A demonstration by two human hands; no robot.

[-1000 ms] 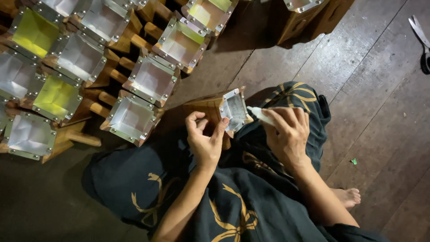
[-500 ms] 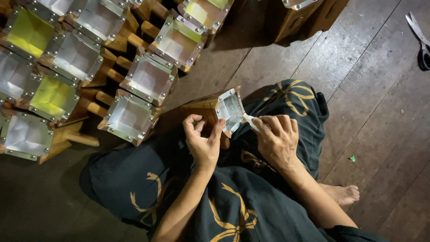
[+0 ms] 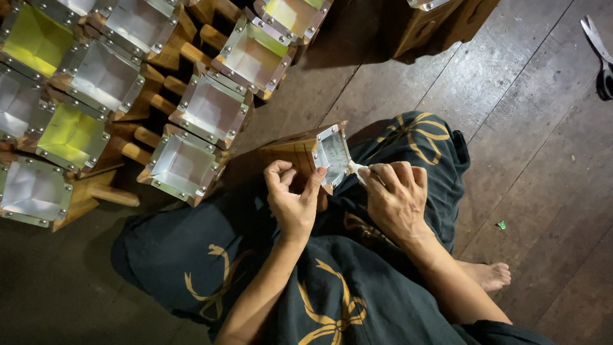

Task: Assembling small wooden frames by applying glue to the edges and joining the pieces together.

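I sit cross-legged on a wooden floor in dark trousers with gold ribbon patterns. A small wooden box (image 3: 290, 152) with a metal-rimmed square mouth (image 3: 333, 153) rests on my lap, tipped on its side. My left hand (image 3: 292, 198) grips the box at its rim, thumb and fingers around the edge. My right hand (image 3: 397, 198) is shut on a small white tube (image 3: 359, 170) whose tip touches the rim at the box's right side.
Several similar wooden boxes with metal-lined mouths (image 3: 211, 108), some yellow inside (image 3: 70, 134), lie in rows on the floor at upper left. Another wooden piece (image 3: 440, 22) stands at the top. Scissors (image 3: 599, 51) lie at the far right edge. My bare foot (image 3: 488, 275) shows lower right.
My right hand with the white tube has moved slightly down along the box's rim. The left hand keeps its hold on the box.
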